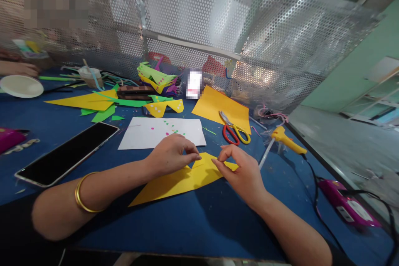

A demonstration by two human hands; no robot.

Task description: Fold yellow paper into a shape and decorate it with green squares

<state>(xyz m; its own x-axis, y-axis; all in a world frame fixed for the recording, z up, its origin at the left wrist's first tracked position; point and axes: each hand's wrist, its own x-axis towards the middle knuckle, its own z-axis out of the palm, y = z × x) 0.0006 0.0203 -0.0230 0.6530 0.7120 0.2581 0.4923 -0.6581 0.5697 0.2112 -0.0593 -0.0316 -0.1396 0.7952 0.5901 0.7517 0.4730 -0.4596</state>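
Note:
A cut piece of yellow paper [174, 187] lies on the blue table, beneath and between my hands. My left hand [174, 153] hovers over its upper edge, thumb and index fingertips brought together; anything pinched there is too small to make out. Opposite it, my right hand [241, 170] is closed with thumb and fingers bent together above the paper's right part, and what they hold, if anything, cannot be seen. Just beyond the hands, a white sheet [140, 135] carries several tiny green and pink paper bits. Behind it stands a yellow paper mask [163, 108] with pale dots.
Scissors [235, 129] rest on an orange-yellow sheet [212, 104]. A yellow glue gun [288, 141] and a purple box with a cable [349, 203] are right. A dark-screened phone [68, 153] lies left. Finished masks [157, 77] sit near the perforated screen. Another person's hand [18, 68] shows far left.

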